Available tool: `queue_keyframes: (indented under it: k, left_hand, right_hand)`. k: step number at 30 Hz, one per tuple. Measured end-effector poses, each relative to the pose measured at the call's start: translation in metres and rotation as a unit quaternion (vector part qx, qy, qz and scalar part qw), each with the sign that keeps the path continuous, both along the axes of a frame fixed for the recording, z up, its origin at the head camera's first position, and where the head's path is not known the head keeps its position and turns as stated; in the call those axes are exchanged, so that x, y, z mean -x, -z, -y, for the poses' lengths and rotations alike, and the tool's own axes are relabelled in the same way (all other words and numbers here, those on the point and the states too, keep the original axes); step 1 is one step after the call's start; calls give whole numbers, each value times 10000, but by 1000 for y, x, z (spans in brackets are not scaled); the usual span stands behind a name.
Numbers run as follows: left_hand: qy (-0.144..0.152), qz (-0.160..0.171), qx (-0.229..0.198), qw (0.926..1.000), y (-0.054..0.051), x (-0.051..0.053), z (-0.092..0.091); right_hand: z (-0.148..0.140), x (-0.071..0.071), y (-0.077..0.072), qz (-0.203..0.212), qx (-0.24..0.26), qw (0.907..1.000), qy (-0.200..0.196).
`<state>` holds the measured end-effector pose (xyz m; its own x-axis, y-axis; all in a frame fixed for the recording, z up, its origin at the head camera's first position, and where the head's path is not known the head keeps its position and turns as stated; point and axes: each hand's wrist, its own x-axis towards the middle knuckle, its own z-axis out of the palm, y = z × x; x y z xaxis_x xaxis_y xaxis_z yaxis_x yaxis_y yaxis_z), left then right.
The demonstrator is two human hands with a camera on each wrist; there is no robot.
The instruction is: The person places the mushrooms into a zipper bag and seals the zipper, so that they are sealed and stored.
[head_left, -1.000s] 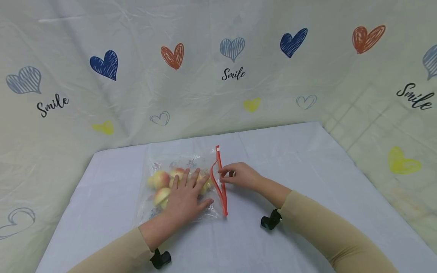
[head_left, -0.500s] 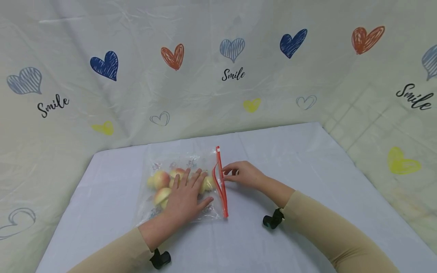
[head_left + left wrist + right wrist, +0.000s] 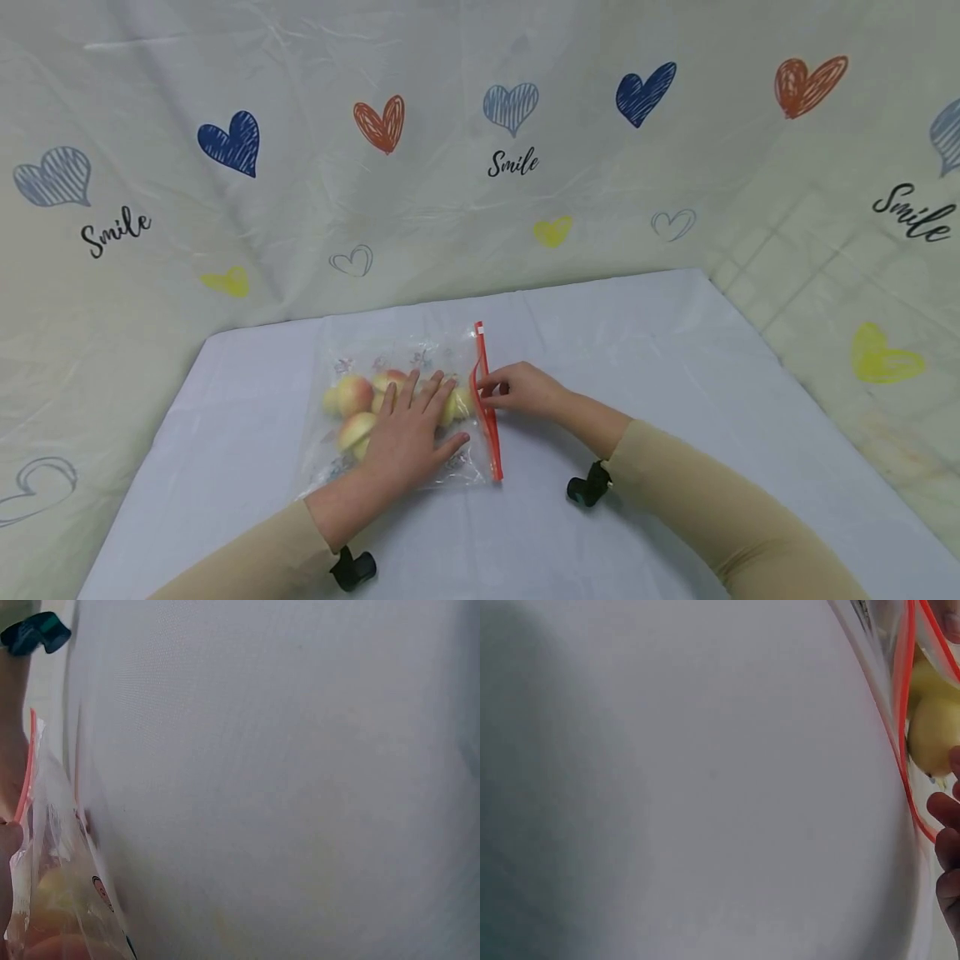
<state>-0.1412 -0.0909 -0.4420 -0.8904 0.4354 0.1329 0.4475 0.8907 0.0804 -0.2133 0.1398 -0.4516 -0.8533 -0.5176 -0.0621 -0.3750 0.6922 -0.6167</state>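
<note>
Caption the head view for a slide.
Left hand spread on a clear bag of fruit, right hand at its red edge.

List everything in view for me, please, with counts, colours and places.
Cloth-covered table: one, white, centre
Plastic zip bag: one, clear, red mouth, on the table
Rounded fruits: several, some hidden, yellow and red, in the bag
Printed hearts: thirteen, blue, orange, yellow and outlined, on pale backdrop
"Smile" lettering: three, black, on backdrop
Wrist cameras: two, black, one per wrist
Fabric sleeves: two, beige, at bottom edge
Left hand: one, spread on the bag
Right hand: one, at the bag's mouth
</note>
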Motion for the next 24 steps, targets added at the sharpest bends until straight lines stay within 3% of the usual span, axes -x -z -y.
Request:
queue_keyframes:
  k: [9, 14, 19, 24]
  left_hand:
    - [-2, 41, 11, 10000, 2, 2, 0]
    - [11, -3, 94, 10000, 1, 2, 0]
    - [6, -92, 221, 9997, -1, 2, -1]
    - [-10, -58, 306, 9995, -3, 1, -3]
  right_hand:
    - [12, 2, 5, 149, 143, 9997, -135]
    - [13, 1, 6, 608, 545, 9967, -29]
    - [12, 3, 8, 1147, 1083, 9875, -59]
    - [9, 4, 11, 1425, 1262, 9817, -60]
